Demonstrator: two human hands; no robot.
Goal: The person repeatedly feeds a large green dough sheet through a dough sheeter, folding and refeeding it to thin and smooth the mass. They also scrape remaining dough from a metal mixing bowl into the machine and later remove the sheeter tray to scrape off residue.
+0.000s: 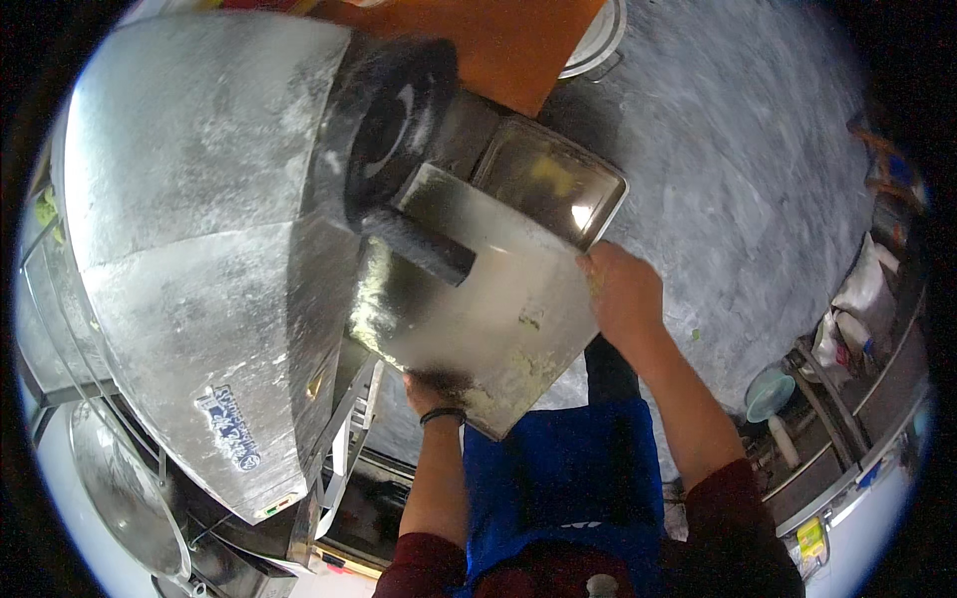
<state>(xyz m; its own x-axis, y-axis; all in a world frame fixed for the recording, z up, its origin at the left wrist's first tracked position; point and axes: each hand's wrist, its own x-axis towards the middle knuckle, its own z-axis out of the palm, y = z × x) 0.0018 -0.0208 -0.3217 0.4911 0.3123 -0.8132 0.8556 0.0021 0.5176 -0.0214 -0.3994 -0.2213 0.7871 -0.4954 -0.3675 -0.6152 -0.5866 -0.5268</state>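
A rectangular metal tray is held at a slant in front of me, with pale green residue along its near and left edges. My left hand grips its near left edge, and the fingers are mostly hidden under the metal. On the right edge my right hand has hold of the corner area. A large metal-cased machine dusted with pale powder stands at left. From its side juts a dark round part and a black cylindrical bar, which overlaps the tray in view; I cannot tell whether they touch.
Just beyond lies a second, shallow metal tray with a yellowish patch. An orange-brown surface and a round metal lid or pan are at the top. White sacks and a pale green scoop-like item sit at right above grey floor.
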